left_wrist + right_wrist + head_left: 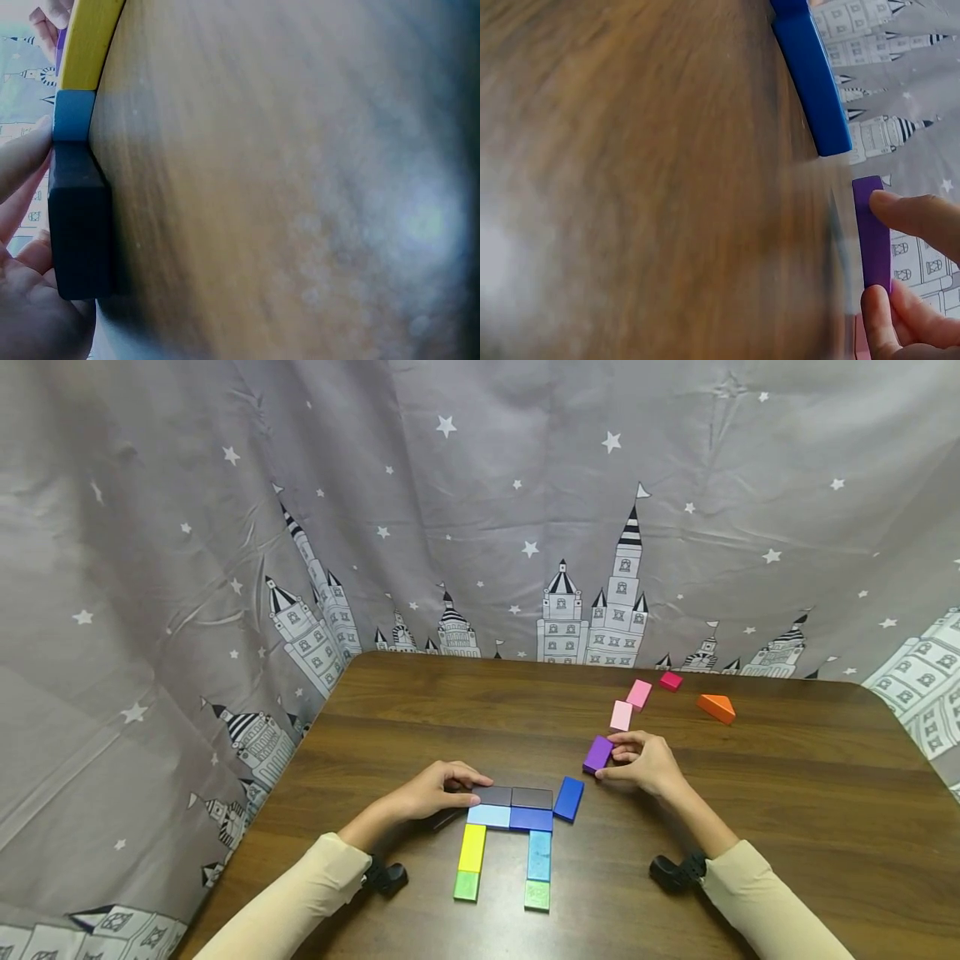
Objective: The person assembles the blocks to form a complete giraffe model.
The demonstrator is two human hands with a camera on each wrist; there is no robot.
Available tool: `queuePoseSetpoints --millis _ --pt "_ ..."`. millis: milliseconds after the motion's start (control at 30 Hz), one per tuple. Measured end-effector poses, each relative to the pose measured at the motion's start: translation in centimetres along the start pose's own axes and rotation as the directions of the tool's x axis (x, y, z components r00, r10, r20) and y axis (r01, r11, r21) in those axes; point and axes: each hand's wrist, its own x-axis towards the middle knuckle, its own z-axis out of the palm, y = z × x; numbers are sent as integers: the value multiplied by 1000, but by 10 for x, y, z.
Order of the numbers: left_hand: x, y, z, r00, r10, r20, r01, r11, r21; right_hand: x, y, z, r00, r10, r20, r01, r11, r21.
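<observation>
My right hand (647, 764) pinches a purple block (598, 753) by its ends, thumb at the near end and fingers at the far end. My left hand (431, 789) holds the left end of a dark grey block (492, 796), thumb at the near side and index finger along the far side. A second dark grey block (532, 797) lies end to end with it. In front lie a light blue block (489, 816) and a blue block (531, 819). Another blue block (569, 799) lies slanted at the row's right end, near the purple one.
Two legs run toward me: yellow (472, 847) with green (467, 886), and sky blue (539, 856) with light green (537, 896). Farther back lie two pink blocks, one lighter (621, 716) and one darker (639, 695), a red block (671, 681) and an orange triangle (717, 707).
</observation>
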Motion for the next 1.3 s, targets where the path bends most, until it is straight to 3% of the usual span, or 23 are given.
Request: queuePoseSetpoints --millis 400,833,1300 --pt "1 0 1 1000 -1 -5 1 1000 5 4 2 13 999 -28 44 27 999 22" --pt "1 -4 2 1000 2 -11 -2 1000 -1 4 0 15 998 24 49 -26 999 46" --pt "0 -2 2 1000 4 -14 -4 1000 4 3 1 17 1000 9 26 -11 996 83"
